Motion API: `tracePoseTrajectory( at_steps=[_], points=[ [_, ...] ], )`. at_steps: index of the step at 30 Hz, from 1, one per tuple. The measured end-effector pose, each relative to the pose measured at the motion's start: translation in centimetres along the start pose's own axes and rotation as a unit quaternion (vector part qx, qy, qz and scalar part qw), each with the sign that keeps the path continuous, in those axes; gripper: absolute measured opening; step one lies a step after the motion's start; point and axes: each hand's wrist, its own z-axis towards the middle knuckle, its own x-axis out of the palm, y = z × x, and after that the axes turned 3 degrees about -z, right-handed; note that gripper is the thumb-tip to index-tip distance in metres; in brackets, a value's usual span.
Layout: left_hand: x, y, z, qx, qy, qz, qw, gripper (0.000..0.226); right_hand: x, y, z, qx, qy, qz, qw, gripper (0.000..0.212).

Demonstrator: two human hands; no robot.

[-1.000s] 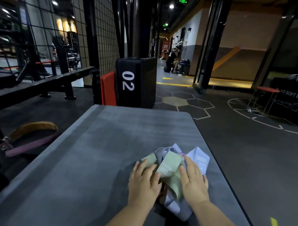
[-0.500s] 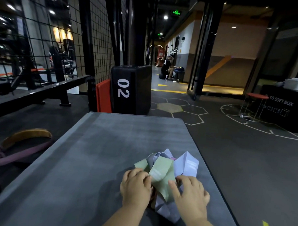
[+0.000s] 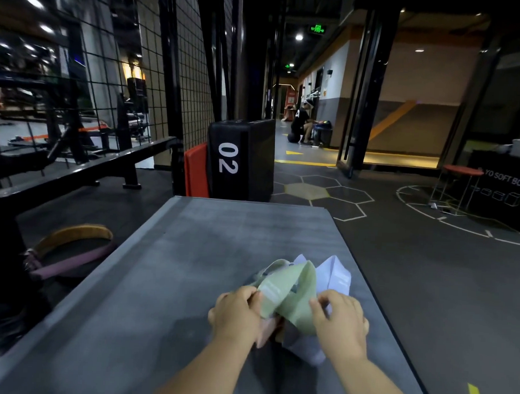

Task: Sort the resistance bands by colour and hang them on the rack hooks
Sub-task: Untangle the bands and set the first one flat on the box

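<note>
A small heap of flat resistance bands lies near the front right of a grey padded platform (image 3: 190,268). A pale green band (image 3: 293,290) arches on top. Pale lilac bands (image 3: 334,274) stick out behind and under it, and a pink band (image 3: 269,331) peeks out below. My left hand (image 3: 237,315) grips the left side of the green band, fingers curled. On the right side of the heap, my right hand (image 3: 341,322) pinches the bands with curled fingers. No rack hooks can be made out.
A black plyo box marked 02 (image 3: 239,160) and an orange pad (image 3: 196,170) stand past the platform's far end. Leather belts (image 3: 69,248) lie on the floor to the left, by a black bench (image 3: 75,171) and wire-mesh wall. A person sits far down the corridor.
Both hands went from lying flat on the heap to curling around the bands. The green band has been lifted and pulled up into an arch. The view tilted upward.
</note>
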Motion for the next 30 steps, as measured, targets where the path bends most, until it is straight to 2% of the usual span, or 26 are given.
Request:
tracePoseTrajectory(
  at_steps=[9, 19, 23, 30],
  points=[
    [-3.3, 1.8, -4.0, -0.008, -0.024, -0.054, 0.998, 0.028, -3.7, -0.6, -3.8, 0.063, 0.015, 0.134, 0.989, 0.018],
    [-6.1, 3.6, -7.8, -0.014, -0.014, -0.073, 0.997, 0.026, -7.2, -1.2, -6.9, 0.081, -0.019, 0.164, 0.983, 0.017],
    [-6.3, 4.2, -8.4, -0.013, -0.004, -0.065, 0.998, 0.028, -7.2, -1.2, -7.4, 0.066, 0.013, 0.125, 0.99, 0.019],
    [-5.6, 6.1, -8.9, -0.025, 0.01, -0.037, 0.999, 0.023, -6.8, -2.6, -8.5, 0.035, 0.102, -0.016, 0.994, 0.013]
  ],
)
